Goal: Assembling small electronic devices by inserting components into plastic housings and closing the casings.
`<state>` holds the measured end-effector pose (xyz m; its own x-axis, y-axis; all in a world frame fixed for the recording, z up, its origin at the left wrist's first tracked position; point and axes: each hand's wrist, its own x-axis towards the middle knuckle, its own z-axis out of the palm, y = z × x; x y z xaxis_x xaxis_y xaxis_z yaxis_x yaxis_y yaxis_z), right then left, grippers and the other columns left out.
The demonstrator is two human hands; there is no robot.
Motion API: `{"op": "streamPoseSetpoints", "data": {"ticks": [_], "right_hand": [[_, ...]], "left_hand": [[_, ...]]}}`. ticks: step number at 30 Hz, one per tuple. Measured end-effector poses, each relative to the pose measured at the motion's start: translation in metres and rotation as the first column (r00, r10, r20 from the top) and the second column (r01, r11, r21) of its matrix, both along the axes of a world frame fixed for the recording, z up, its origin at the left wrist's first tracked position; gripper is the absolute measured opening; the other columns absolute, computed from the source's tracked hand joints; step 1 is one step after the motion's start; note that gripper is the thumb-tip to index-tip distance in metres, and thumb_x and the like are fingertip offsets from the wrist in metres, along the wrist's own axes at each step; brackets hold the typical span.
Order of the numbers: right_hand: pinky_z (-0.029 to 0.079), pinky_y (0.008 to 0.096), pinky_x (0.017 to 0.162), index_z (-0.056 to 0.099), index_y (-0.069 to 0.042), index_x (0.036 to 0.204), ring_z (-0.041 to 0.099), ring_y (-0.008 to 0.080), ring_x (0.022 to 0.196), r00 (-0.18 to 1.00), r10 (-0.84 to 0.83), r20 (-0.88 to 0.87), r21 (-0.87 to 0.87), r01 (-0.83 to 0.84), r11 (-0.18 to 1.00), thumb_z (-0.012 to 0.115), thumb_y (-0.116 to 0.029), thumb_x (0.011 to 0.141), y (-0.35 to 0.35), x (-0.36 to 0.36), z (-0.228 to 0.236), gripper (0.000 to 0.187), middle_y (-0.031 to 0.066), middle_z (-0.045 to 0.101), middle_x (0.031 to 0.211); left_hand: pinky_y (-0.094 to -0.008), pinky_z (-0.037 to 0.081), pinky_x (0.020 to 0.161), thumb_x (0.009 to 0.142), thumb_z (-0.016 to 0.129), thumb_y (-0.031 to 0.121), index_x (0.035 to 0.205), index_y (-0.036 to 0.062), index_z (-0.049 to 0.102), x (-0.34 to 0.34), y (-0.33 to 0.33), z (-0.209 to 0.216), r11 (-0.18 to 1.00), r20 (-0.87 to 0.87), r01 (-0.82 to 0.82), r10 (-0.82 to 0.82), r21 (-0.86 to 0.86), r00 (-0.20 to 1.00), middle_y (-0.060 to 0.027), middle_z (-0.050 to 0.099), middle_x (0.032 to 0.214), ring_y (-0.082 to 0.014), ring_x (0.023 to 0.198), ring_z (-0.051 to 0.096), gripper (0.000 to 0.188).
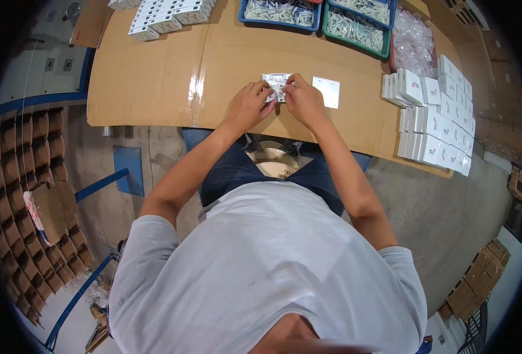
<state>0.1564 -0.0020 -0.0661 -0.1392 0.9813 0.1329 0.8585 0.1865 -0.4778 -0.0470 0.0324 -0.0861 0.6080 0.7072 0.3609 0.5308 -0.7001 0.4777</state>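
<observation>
Both of my hands meet over a small white-and-silver square piece [277, 78] on the cardboard-covered table. My left hand [250, 106] has its fingers bent and closed at the piece's left edge. From the right, my right hand [304, 101] pinches at the same piece, fingertips close to those of the left. Small pale bits show between the fingertips, too small to name. Just right of my right hand lies a flat white square box [327, 92], touched by neither hand.
White boxes [440, 130] stand stacked along the table's right edge. A blue tray [280, 25] and a green tray [355, 42] of small pale parts sit at the far side, beside a bin of clear plastic bags [413, 41]. More white boxes [166, 17] fill the far left.
</observation>
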Motion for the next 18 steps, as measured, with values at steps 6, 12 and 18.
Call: {"op": "streamPoseSetpoints", "data": {"ticks": [6,12,18], "right_hand": [[0.058,0.0431,0.068,0.077,-0.009,0.097,0.072,0.0287,0.079,0.984,0.013,0.177,-0.041,-0.006,0.999,0.066,-0.016,0.088,-0.008,-0.002,0.003,0.016,0.0053,0.070,0.103],[0.058,0.0448,0.065,0.074,-0.010,0.099,0.072,0.0312,0.076,0.963,-0.027,0.268,-0.069,0.047,0.997,0.062,-0.016,0.090,-0.012,-0.016,0.010,0.017,0.0082,0.071,0.101],[0.058,0.0462,0.065,0.071,-0.008,0.099,0.072,0.0318,0.077,0.969,-0.047,0.242,-0.036,0.057,0.998,0.062,-0.016,0.089,-0.016,-0.017,0.003,0.016,0.0108,0.069,0.101]], "left_hand": [[-0.0409,0.053,0.088,0.084,0.078,0.026,0.106,0.0053,0.068,-0.002,-0.002,0.004,0.999,-0.024,0.047,-0.046,0.019,0.999,-0.0091,0.064,0.112,-0.0290,0.101,0.063,0.032],[-0.0409,0.052,0.089,0.085,0.077,0.024,0.110,0.0051,0.065,0.000,-0.010,0.000,1.000,-0.080,0.004,-0.005,-0.017,0.997,-0.0095,0.063,0.114,-0.0301,0.103,0.060,0.034],[-0.0415,0.051,0.092,0.083,0.077,0.019,0.110,0.0044,0.065,0.005,-0.018,0.001,0.997,0.020,-0.057,0.058,-0.056,0.998,-0.0103,0.062,0.113,-0.0308,0.106,0.058,0.033]]}}
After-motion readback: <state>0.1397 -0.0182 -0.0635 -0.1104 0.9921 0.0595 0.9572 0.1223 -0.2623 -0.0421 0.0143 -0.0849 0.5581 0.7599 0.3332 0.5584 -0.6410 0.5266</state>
